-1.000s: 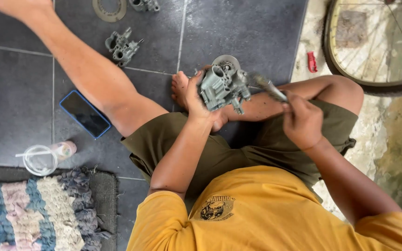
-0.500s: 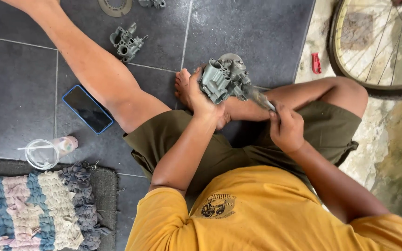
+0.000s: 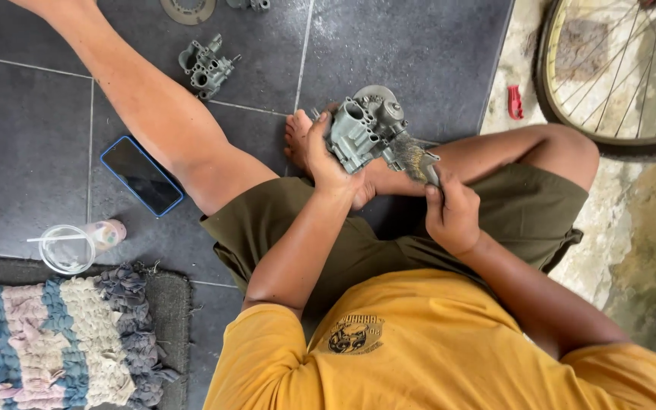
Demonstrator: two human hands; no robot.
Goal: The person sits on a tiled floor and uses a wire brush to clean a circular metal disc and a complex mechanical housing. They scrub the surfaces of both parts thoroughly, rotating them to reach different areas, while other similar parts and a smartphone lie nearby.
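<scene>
You sit on a dark tiled floor (image 3: 419, 45) with a grey metal carburetor body (image 3: 362, 130) held above your folded leg. Your left hand (image 3: 326, 158) is closed around its near side, thumb and fingers clamped on the casting. Your right hand (image 3: 451, 216) is closed on the handle of a small wire brush (image 3: 417, 159), its bristles touching the right side of the carburetor body. Left of the carburetor body, a second grey metal part (image 3: 206, 67) lies on the floor, a phone (image 3: 142, 176) lies beside your outstretched leg, and a clear plastic cup (image 3: 67, 248) stands farther left near a woven rug (image 3: 55, 342). A bicycle wheel (image 3: 616, 72) lies to its right. A hard stroke could skid the bristles onto your left fingers, or twist the casting out of your grip onto your foot.
</scene>
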